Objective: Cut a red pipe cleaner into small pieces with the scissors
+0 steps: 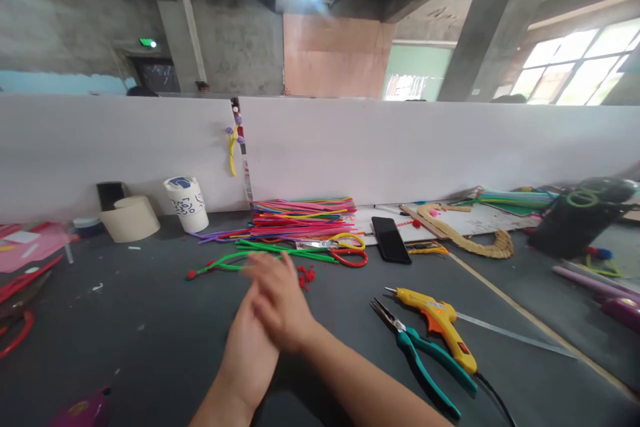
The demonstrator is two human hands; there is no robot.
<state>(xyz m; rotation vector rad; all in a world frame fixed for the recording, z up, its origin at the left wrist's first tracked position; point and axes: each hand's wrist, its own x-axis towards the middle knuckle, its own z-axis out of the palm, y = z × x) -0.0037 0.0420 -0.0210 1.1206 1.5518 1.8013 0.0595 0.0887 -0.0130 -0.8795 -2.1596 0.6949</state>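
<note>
Above the dark tabletop, my right hand [283, 300] lies across my left hand [247, 357], palm against palm. Motion smears the right fingers, and the left fingers are mostly hidden behind them. Whether anything lies between the palms is not visible. Just beyond them are small red fuzzy pieces [306, 276] and green pipe cleaners [225, 260], one ending in a red tip. Scissors with a red handle [353, 257] and a yellow handle [350, 239] rest by a large bundle of coloured pipe cleaners [300, 220].
To the right lie teal-handled needle-nose pliers [417, 347], a yellow glue gun [440, 320] with its cord, and a black phone [391, 240]. A white cup-like container [186, 205] and a tape roll [130, 219] stand at the back left. A white partition [425, 153] borders the table.
</note>
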